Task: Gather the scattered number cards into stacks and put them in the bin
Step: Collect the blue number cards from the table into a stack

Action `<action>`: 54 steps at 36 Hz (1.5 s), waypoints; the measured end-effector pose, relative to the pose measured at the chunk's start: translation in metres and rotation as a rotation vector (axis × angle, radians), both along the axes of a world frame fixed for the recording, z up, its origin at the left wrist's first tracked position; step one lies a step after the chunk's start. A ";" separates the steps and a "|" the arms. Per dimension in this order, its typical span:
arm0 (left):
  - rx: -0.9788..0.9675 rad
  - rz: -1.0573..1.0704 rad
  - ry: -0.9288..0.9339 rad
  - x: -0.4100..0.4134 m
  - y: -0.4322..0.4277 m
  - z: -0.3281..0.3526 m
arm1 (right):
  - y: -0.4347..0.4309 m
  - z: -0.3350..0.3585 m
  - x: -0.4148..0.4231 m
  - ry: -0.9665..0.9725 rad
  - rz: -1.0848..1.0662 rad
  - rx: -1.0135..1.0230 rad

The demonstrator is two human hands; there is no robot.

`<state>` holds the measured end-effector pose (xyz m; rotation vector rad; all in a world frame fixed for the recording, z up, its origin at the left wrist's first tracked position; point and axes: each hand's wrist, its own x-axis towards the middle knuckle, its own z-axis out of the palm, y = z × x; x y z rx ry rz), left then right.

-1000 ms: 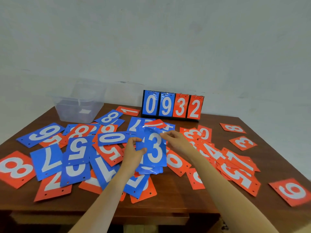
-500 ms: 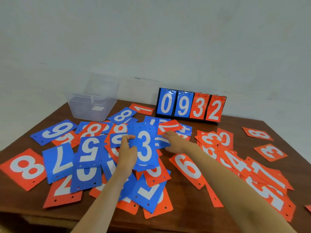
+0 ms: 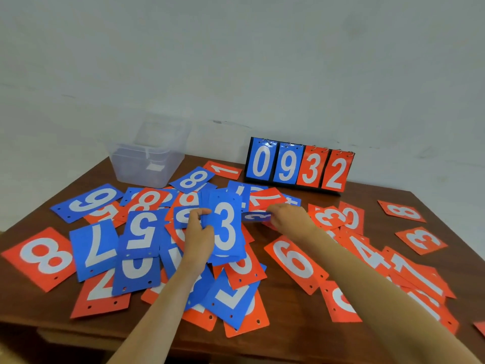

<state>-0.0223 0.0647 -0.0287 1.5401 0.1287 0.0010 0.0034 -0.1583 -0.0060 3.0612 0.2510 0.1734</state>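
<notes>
Several blue and orange number cards lie scattered and overlapping on the brown wooden table (image 3: 294, 334). My left hand (image 3: 198, 236) grips a small stack of blue cards upright above the pile, a blue 3 card (image 3: 225, 227) on its face. My right hand (image 3: 287, 215) reaches past the stack and pinches the edge of a blue card (image 3: 256, 216) lying among the cards in the middle. The clear plastic bin (image 3: 148, 156) stands at the back left of the table, apart from both hands.
A flip scoreboard (image 3: 299, 166) showing 0932 stands at the back by the wall. Orange cards such as a 6 (image 3: 295, 261) and a 3 (image 3: 421, 240) spread to the right; a blue 9 (image 3: 89, 202) and an orange 8 (image 3: 43, 258) lie left.
The view shifted, so the table sits further right in frame. My right hand left the stack's top edge and reached right to a flat blue card; the left hand keeps the stack.
</notes>
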 end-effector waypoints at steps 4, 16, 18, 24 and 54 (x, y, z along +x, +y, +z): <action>-0.019 -0.014 -0.021 -0.009 -0.005 0.005 | -0.021 0.024 -0.021 -0.075 -0.061 0.272; -0.021 -0.071 -0.050 -0.030 -0.039 0.020 | -0.044 0.054 -0.079 0.002 -0.233 1.082; -0.022 -0.088 -0.055 -0.033 -0.043 0.021 | -0.038 0.052 -0.083 0.057 -0.249 1.179; -0.060 -0.110 -0.043 -0.033 -0.045 0.017 | -0.013 0.039 -0.083 0.153 -0.292 1.392; 0.084 0.173 -0.057 0.052 0.020 -0.012 | 0.056 -0.018 0.104 0.478 -0.099 0.218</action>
